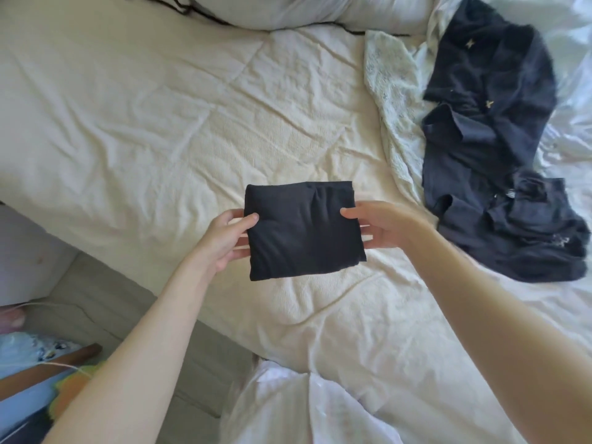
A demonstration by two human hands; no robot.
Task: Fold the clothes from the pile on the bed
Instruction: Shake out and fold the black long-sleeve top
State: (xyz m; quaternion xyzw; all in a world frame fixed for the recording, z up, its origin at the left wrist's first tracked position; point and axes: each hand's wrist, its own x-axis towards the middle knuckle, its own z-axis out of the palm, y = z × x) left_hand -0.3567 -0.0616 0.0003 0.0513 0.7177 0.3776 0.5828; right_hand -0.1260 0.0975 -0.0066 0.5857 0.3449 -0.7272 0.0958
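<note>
Holding a folded black garment over the bed

Both hands gripped the folded black garment point(302, 230), left hand point(224, 240) and right hand point(386, 224) pinching opposite sides, thumbs on top, above the bed point(144, 129). Unfolded dark clothes point(499, 149) lay piled near its right edge, pillows point(298, 9) along the far edge.

Folded black garment point(302, 229) held above bed; dark pile point(499, 149) right.

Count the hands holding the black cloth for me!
2. The left hand grips the cloth's left edge, and the right hand grips its right edge, thumbs on top. The fingers beneath are mostly hidden.
</note>
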